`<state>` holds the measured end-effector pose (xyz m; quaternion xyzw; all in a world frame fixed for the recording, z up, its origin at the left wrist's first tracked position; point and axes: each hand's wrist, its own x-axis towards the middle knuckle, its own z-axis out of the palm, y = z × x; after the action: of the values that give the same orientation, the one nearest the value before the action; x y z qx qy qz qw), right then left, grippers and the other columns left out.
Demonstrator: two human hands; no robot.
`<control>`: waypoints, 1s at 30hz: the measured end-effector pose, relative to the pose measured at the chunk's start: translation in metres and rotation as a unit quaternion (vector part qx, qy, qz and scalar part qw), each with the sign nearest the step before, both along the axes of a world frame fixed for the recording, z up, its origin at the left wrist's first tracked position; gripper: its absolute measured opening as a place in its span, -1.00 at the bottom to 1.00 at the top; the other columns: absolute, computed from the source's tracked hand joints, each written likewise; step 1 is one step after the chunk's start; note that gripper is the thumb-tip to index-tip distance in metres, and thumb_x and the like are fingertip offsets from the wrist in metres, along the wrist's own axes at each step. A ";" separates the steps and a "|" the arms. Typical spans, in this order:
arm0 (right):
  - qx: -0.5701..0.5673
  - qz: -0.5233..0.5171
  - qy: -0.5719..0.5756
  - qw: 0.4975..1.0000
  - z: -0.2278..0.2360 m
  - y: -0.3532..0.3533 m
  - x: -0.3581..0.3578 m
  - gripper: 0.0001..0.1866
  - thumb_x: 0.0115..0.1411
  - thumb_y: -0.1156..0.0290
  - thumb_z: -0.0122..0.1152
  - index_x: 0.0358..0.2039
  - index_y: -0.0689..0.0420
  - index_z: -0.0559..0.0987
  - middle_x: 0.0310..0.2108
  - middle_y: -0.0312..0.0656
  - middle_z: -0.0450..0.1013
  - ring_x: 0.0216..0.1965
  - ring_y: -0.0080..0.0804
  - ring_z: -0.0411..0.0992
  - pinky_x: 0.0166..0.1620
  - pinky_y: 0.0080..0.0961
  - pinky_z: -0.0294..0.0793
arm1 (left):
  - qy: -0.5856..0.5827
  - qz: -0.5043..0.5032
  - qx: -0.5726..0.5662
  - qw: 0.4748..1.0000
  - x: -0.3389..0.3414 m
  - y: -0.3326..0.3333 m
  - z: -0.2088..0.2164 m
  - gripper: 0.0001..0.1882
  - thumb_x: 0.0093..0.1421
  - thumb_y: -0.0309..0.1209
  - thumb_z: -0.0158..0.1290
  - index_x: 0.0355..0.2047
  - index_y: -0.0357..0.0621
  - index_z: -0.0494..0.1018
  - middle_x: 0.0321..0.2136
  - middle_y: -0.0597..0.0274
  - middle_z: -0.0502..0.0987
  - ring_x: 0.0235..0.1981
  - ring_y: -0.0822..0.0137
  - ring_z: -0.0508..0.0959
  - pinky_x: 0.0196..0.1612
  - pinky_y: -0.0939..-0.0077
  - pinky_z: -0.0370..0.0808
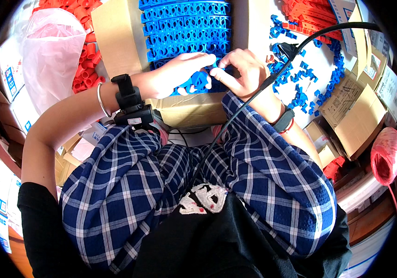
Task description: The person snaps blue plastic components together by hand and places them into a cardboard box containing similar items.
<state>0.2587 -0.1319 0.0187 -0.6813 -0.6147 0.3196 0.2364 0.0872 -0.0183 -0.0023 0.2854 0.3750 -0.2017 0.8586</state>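
My left hand (176, 74) is closed around several small blue plastic clips (195, 82), which show below its fingers. My right hand (246, 73) is pinched, with thumb and forefinger close to the left fingertips. Whatever lies between those right fingertips is too small to make out against the blue behind. Both hands are over the near part of an open cardboard box (191, 111). Inside it, blue plastic clips (187, 34) stand in neat rows, with round openings showing; my hands cover part of the nearest rows.
Loose blue clips (300, 76) lie on a white surface to the right, with red plastic strips (307, 16) beyond. Red tubes (87, 62) and a clear plastic bag (52, 55) are at left. A black cable (272, 78) crosses by my right hand. Opened cartons (354, 109) stand at right.
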 end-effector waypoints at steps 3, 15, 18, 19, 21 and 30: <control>0.051 0.011 -0.006 0.999 -0.007 -0.002 -0.001 -0.75 0.08 0.23 0.30 -0.46 0.18 0.56 -0.44 -0.15 0.46 -0.34 -0.16 0.41 -0.21 -0.34 0.43 | 0.015 -0.020 0.033 0.999 0.001 -0.003 0.004 -0.69 0.37 -0.07 -0.13 -0.23 0.01 0.46 -0.52 0.43 0.49 -0.64 0.68 0.36 -0.68 0.80 0.20; 0.052 -0.004 -0.228 0.972 -0.017 0.006 0.022 -0.85 -0.09 0.36 0.35 -0.42 -0.04 0.67 -0.33 -0.35 0.43 -0.28 -0.31 0.38 -0.12 -0.38 0.40 | 0.014 -0.112 0.067 0.991 0.001 -0.003 0.002 -0.75 0.26 -0.11 -0.07 -0.33 0.07 0.49 -0.55 0.46 0.49 -0.64 0.64 0.30 -0.67 0.70 0.15; 0.079 0.058 -0.324 0.941 -0.025 0.010 0.013 -0.83 -0.10 0.32 0.36 -0.41 -0.10 0.68 -0.29 -0.38 0.43 -0.25 -0.35 0.36 -0.06 -0.41 0.36 | 0.026 -0.114 0.070 0.991 -0.005 -0.003 -0.002 -0.76 0.27 -0.14 -0.07 -0.33 0.05 0.49 -0.55 0.43 0.49 -0.66 0.63 0.31 -0.68 0.72 0.16; 0.077 0.057 -0.329 0.939 -0.028 0.010 0.010 -0.83 -0.10 0.30 0.36 -0.41 -0.11 0.69 -0.26 -0.40 0.43 -0.23 -0.36 0.35 -0.04 -0.42 0.34 | 0.022 -0.125 0.073 0.989 -0.006 -0.002 -0.004 -0.75 0.24 -0.11 -0.06 -0.32 0.05 0.49 -0.51 0.41 0.51 -0.62 0.59 0.32 -0.64 0.68 0.19; 0.069 0.058 -0.335 0.938 -0.029 0.009 0.008 -0.84 -0.08 0.28 0.35 -0.40 -0.13 0.69 -0.20 -0.42 0.43 -0.19 -0.36 0.34 -0.02 -0.41 0.32 | 0.017 -0.136 0.075 0.988 -0.008 -0.002 -0.006 -0.72 0.20 -0.07 -0.05 -0.31 0.06 0.49 -0.48 0.39 0.53 -0.59 0.55 0.33 -0.60 0.63 0.22; 0.040 0.096 -0.316 0.943 -0.029 0.010 0.012 -0.85 -0.05 0.24 0.34 -0.39 -0.17 0.70 -0.34 -0.40 0.36 -0.25 -0.39 0.32 -0.12 -0.43 0.30 | 0.019 -0.114 0.086 0.990 -0.005 -0.004 -0.005 -0.78 0.28 -0.20 -0.09 -0.34 0.01 0.49 -0.54 0.40 0.50 -0.69 0.65 0.31 -0.71 0.73 0.16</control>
<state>0.2705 -0.1220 -0.0103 -0.6747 -0.7329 0.0836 0.0251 0.0818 -0.0220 -0.0073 0.3953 0.3727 -0.2705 0.7948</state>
